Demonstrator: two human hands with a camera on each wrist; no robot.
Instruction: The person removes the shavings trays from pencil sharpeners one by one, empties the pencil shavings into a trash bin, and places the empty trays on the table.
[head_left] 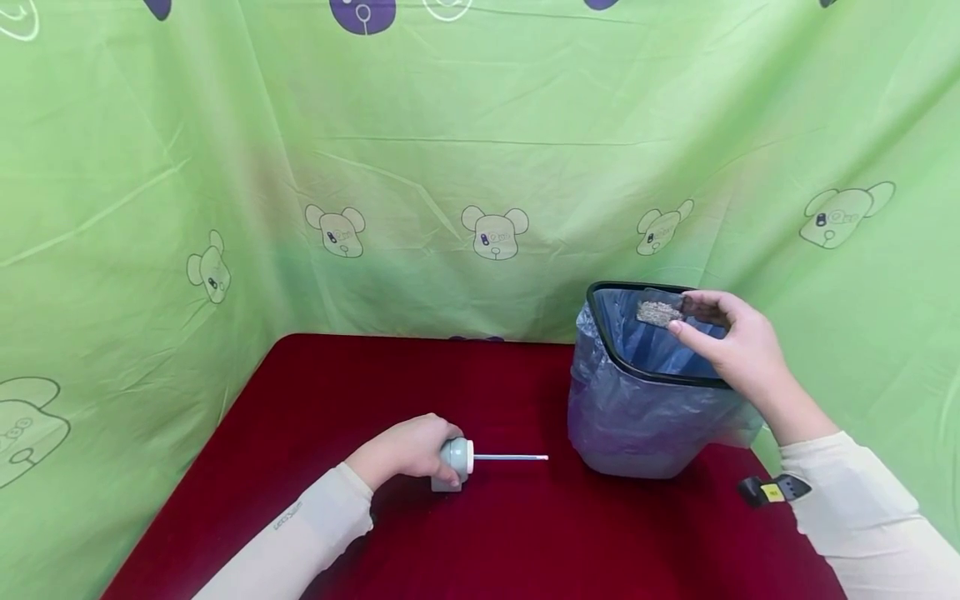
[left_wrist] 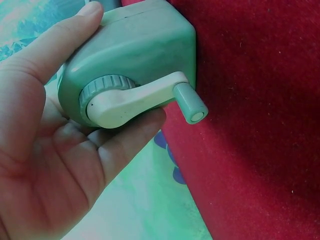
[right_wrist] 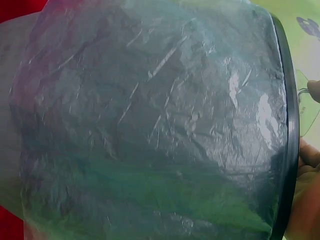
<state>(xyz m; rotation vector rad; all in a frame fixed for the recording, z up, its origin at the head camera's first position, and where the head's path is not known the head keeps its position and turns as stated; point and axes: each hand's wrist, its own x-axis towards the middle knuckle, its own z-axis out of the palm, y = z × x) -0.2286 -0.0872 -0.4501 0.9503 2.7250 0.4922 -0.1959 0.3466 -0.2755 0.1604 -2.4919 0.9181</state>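
Observation:
My left hand (head_left: 414, 446) grips a pale green hand-crank pencil sharpener (left_wrist: 145, 47) low over the red table. In the left wrist view its cream crank (left_wrist: 137, 100) with a green knob faces the camera. A blue pencil (head_left: 512, 457) sticks out of the sharpener's white front, pointing right. My right hand (head_left: 742, 346) holds a small clear shavings drawer (head_left: 662, 308) between thumb and fingers, above the mouth of a bin. Greyish shavings lie in the drawer. In the right wrist view the bin mostly hides this hand, leaving some fingers beyond the rim.
The bin (head_left: 637, 462) stands at the table's right side, lined with a bluish plastic bag (right_wrist: 150, 100) under a black rim (right_wrist: 290, 120). A red cloth covers the table (head_left: 360, 383). A green curtain (head_left: 420, 175) with bear heads hangs behind and at both sides.

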